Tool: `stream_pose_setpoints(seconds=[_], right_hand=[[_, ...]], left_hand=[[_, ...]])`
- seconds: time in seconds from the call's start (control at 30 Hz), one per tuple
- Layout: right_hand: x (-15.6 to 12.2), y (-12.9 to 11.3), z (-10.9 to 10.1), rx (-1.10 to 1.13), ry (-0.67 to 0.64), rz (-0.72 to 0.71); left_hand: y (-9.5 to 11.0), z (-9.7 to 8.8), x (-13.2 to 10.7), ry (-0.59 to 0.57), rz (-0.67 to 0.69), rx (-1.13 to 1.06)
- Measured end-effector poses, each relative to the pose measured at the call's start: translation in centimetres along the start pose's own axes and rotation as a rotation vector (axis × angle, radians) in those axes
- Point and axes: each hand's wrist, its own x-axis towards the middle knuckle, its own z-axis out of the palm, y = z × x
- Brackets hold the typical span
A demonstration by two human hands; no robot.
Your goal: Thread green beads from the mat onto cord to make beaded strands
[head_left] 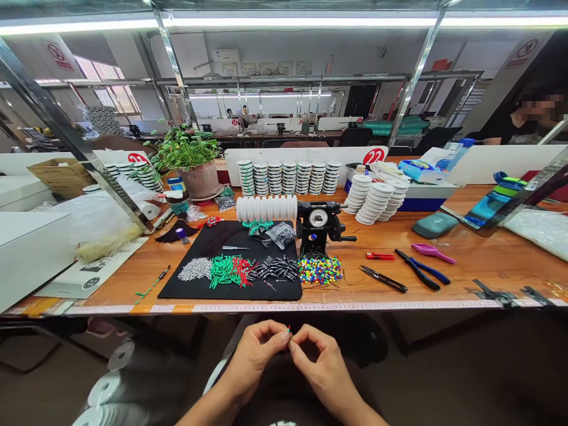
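Note:
In front of the table edge, my left hand and my right hand meet with their thumbs and index fingers pinched. A tiny red and green piece sticks up from the left fingertips. The right fingertips press close beside it; what they grip is too small to make out. Beyond the hands, a black mat bears grey beads, green tubes, red tubes and black pieces. Multicoloured beads lie at its right edge.
A black winding machine holds white spools. Right of it lie snips, blue-handled pliers and a red lighter. Stacked spools and a potted plant stand behind. A person is at far right.

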Motion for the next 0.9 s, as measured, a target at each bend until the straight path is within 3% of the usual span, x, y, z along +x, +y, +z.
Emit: stream_pose_setpoints(seconds=[0.13,0.27,0.43,0.53,0.9], right_hand=[[0.6,-1.0,-0.9,-0.028,-0.017,-0.078],[1.2,-1.6,-1.3,0.028,-0.041,-0.019],[1.7,-1.1,-1.3,0.201,-0.102,0.050],[1.7,-0.5,-1.5,0.273,-0.129,0.079],[1.4,-0.2,-1.2,0.164,-0.059,-0.001]], left_hand=[[0.5,0.1,-0.1,-0.071,-0.160,-0.177],[0.8,0.4,-0.1,-0.154,-0.246,-0.234],[0.5,0.1,0.0,-0.176,-0.393,-0.300],[0.2,-0.2,0.1,-0.169,-0.420,-0.307],[0.0,-0.3,-0.1,-0.152,-0.427,-0.310]])
